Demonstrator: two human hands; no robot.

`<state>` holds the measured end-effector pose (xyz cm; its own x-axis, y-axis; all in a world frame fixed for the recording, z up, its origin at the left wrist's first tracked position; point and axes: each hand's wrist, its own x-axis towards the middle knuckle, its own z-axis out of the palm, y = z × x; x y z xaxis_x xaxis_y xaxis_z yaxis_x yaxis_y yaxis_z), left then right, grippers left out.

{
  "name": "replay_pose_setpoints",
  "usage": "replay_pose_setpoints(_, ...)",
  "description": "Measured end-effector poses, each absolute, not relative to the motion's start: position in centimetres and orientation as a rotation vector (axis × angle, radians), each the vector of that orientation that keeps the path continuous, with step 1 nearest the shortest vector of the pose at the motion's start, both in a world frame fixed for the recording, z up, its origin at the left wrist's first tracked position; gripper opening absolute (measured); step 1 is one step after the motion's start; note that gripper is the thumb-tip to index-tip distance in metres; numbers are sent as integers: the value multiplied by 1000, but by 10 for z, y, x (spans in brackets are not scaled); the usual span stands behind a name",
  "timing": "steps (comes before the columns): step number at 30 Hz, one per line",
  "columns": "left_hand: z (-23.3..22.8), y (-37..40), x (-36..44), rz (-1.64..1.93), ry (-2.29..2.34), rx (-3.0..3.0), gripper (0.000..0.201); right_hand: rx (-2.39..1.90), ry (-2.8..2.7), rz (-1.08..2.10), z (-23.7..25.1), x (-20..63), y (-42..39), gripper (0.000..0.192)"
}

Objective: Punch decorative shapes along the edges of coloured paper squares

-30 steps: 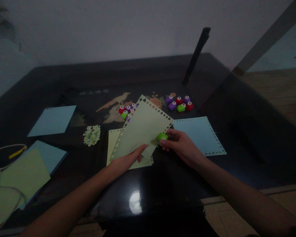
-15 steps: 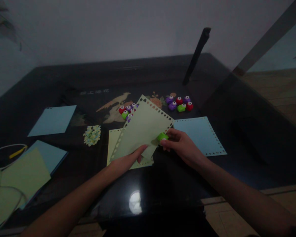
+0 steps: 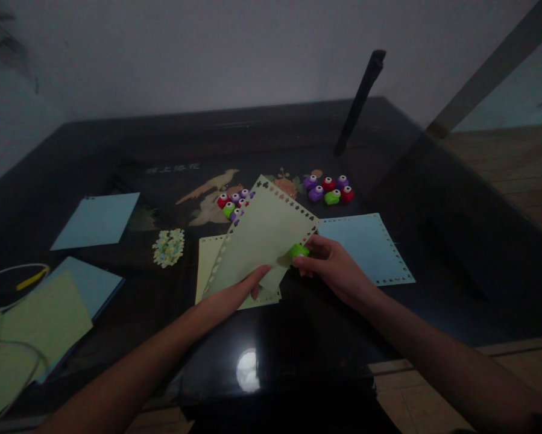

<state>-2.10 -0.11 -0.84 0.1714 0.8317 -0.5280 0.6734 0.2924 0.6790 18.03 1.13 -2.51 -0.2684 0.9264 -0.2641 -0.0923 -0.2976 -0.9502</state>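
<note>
A pale green sheet of paper (image 3: 266,229), with small shapes punched along its edges, is tilted up in front of me. My left hand (image 3: 241,289) grips it by the lower edge, thumb on top and fingers underneath. Between the thumb and fingers of my right hand (image 3: 322,259) is a green craft punch (image 3: 298,250), set at the sheet's right edge. Whether the paper lies in the punch's slot cannot be made out. Beneath the held sheet lies another punched yellow-green sheet (image 3: 206,259). A blue punched sheet (image 3: 356,241) rests just beyond my right hand.
Two groups of coloured punches, one at right (image 3: 328,190) and one partly behind the held paper (image 3: 228,209), sit farther back. Paper cut-outs (image 3: 169,248) are piled at left. Blue sheets (image 3: 99,221), a green sheet (image 3: 40,319) and a white cable (image 3: 12,268) lie leftward. A black post (image 3: 361,102) stands behind.
Almost nothing differs; both hands keep their holds. The held paper's upper part has shifted very slightly.
</note>
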Motion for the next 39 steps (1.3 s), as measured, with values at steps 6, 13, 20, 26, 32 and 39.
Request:
replay_pose_setpoints(6,-8,0,-21,203,1544,1474,53,-1177,-1160,1660,-26,181,12,24)
replay_pose_setpoints(13,-10,-1,-21,179,1572,1423,54,-1160,-1151,1660,-23,180,12,24)
replay_pose_setpoints(20,-9,-2,-20,176,1567,1410,53,-1147,-1177,1650,-24,181,11,23)
replay_pose_setpoints(26,-12,-2,-21,183,1566,1394,54,-1128,-1169,1638,-24,181,11,22)
replay_pose_setpoints(32,-13,-2,-21,215,1551,1374,53,-1105,-1179,1632,-26,180,12,26)
replay_pose_setpoints(39,-15,-3,-21,272,1541,1377,51,-1057,-1163,1625,-25,179,11,26)
